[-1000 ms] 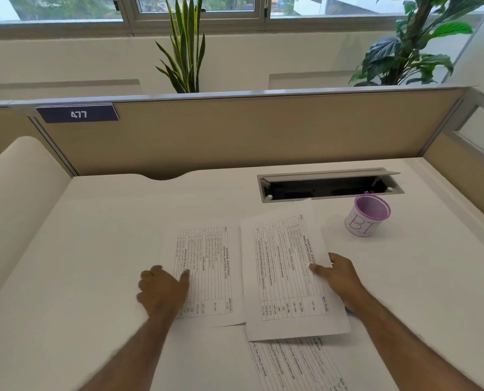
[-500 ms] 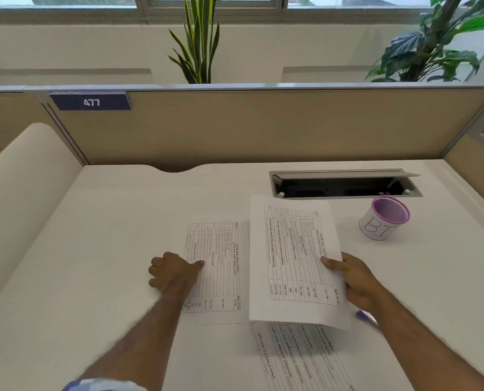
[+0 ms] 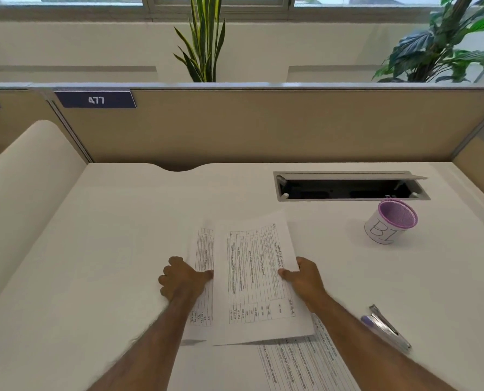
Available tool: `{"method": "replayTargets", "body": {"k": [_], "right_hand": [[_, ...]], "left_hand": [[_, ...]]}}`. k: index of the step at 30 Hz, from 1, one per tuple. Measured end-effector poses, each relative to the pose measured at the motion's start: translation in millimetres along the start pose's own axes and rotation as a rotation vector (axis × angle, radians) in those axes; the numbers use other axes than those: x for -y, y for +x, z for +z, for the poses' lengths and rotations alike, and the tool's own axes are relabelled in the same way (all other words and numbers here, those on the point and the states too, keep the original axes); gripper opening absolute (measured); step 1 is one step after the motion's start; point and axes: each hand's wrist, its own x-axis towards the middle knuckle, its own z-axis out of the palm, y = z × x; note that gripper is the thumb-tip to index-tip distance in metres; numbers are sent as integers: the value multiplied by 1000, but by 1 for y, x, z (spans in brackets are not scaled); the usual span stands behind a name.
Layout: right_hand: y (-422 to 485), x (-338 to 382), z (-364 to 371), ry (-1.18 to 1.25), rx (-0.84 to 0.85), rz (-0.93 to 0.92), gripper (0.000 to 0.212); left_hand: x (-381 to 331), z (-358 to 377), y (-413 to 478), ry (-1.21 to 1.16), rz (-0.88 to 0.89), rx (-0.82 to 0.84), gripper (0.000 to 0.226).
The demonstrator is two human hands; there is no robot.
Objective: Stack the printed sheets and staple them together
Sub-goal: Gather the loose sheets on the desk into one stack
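Three printed sheets with tables lie in front of me on the white desk. My right hand grips the right edge of one sheet and holds it lifted, partly over a second sheet. My left hand presses on that second sheet with thumb and fingers curled at its left edge. A third sheet lies flat nearer to me, partly under the lifted one. A purple and silver stapler rests on the desk to the right of my right forearm.
A purple mesh cup labelled "BI" stands at the back right. Behind it is an open cable slot in the desk. A beige partition with a "477" tag closes the back, and a curved panel stands on the left.
My right hand has carried the lifted sheet leftward, so it now overlaps the sheet under my left hand. The stapler has come into view on the right.
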Motion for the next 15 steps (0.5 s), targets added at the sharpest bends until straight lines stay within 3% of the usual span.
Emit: {"method": "replayTargets", "body": {"k": [4,8,10,15], "right_hand": [[-1,-6,10,-164,-41,-37,20],[-7,-4,14,-198,-61,-53,31],[-12,-1,17,-188,-50,-71,37],[-21,5,29,-161,-1,-120,42]], "left_hand": [[6,-4,4,-43,48,67,83],[17,-6,4,-116,185,87,30],[21,-6,2,-174,238,111,16],[24,-2,-10,-412,242,226,32]]}}
